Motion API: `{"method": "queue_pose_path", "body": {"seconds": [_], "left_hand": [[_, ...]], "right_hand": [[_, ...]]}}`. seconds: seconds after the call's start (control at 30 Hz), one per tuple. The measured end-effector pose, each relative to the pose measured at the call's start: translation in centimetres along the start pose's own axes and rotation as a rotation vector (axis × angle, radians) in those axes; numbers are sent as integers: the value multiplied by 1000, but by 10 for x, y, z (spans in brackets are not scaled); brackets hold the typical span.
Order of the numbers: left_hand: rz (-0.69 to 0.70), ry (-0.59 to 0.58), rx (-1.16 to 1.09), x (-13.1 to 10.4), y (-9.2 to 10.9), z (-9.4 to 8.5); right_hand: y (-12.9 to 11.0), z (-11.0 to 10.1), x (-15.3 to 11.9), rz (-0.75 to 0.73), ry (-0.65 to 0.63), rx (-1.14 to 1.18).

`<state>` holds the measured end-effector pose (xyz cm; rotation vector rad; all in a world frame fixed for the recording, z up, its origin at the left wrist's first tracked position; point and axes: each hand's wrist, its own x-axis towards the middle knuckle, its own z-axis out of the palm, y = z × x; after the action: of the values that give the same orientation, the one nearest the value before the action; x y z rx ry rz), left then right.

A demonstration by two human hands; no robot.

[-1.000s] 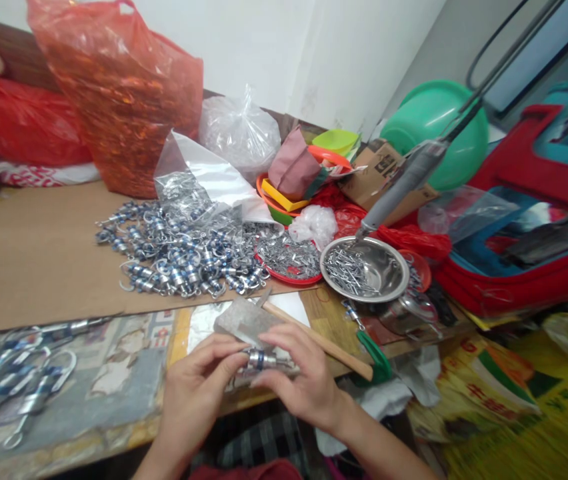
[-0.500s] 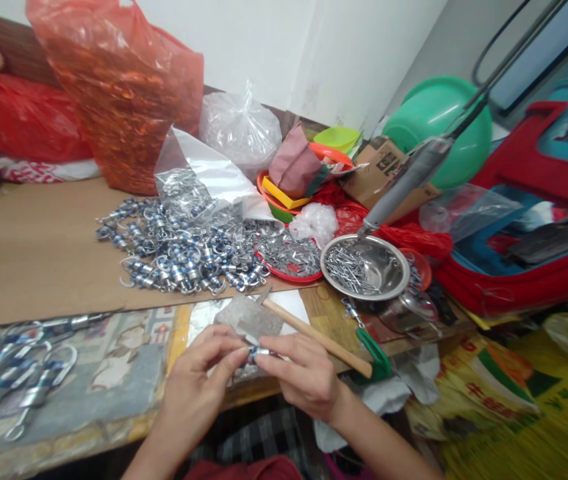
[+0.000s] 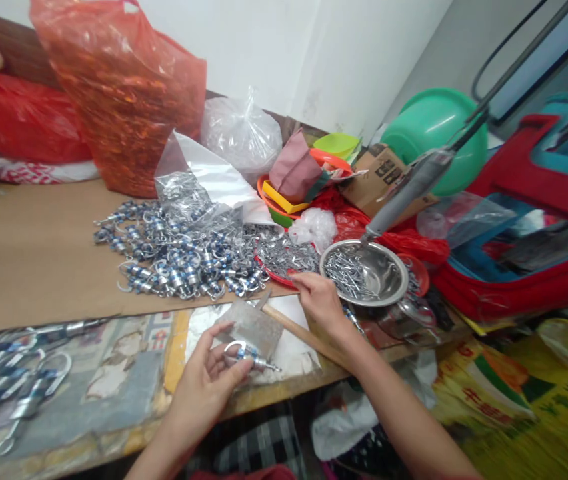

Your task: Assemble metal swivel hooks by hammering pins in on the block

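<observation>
Between the thumb and fingers of my left hand (image 3: 209, 373) is a silver expansion hook bolt (image 3: 250, 357) with blue bands, its curved hook to the left and its thin end pointing right. My right hand (image 3: 320, 300) is at the near edge of the red tray (image 3: 280, 279), which holds small metal pieces (image 3: 289, 255). Its fingers are curled together at the tips; whatever they pinch is too small to make out. Below the held hook bolt lies a grey metal block (image 3: 254, 327), and a wooden-handled hammer (image 3: 304, 333) rests beside it, partly under my right forearm.
A heap of hook bolts (image 3: 184, 257) covers part of the cardboard (image 3: 39, 260). More hooks (image 3: 29, 380) lie at the left. A steel bowl (image 3: 399, 293) of metal pins stands right of the tray, below a hanging grey tool (image 3: 409, 193). Plastic bags (image 3: 124, 100) line the wall.
My right hand has let go of the hook bolt and moved up and right to the red tray. My left hand keeps the bolt, now with its hook showing. The green-handled thing is hidden now.
</observation>
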<state>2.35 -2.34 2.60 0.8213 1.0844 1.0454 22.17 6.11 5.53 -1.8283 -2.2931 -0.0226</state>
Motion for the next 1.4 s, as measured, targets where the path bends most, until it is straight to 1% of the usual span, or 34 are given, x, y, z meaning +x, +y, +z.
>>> {"method": "queue_pose_path", "body": {"seconds": [0.1, 0.17, 0.27, 0.43, 0.63, 0.77, 0.87, 0.97, 1.07, 1.13, 1.2, 1.27, 1.3, 1.4], "left_hand": [[-7, 8, -32, 1, 0, 1], [-7, 17, -62, 2, -1, 0], [3, 32, -85, 5, -4, -3], [5, 99, -93, 10, -1, -8], [17, 117, -87, 8, 4, -5], [17, 110, -77, 7, 2, -4], [36, 128, -81, 7, 1, -3], [37, 147, -80, 5, 2, -2], [29, 126, -86, 4, 5, -2], [20, 99, -101, 4, 6, -3], [19, 84, -120, 5, 5, -4], [24, 85, -135, 6, 3, -4], [28, 86, -141, 7, 2, -5], [32, 84, -145, 8, 1, -5]], "right_hand": [[31, 9, 40, 54, -86, -129], [40, 16, 57, 51, -156, -186], [43, 24, 69, 24, -228, -232], [50, 23, 76, -10, -279, -217], [57, 32, 80, -8, -242, -106], [60, 36, 81, -13, -175, 46], [60, 32, 78, 13, -95, 203], [47, 25, 66, 55, -16, 391], [16, 17, 40, 38, -30, 589], [-9, 13, 18, -2, -101, 729], [-33, 10, -2, -21, -205, 973], [-49, 8, -14, -11, -305, 1202], [-55, 8, -16, 3, -346, 1274], [-65, 12, -15, 41, -421, 1302]]}}
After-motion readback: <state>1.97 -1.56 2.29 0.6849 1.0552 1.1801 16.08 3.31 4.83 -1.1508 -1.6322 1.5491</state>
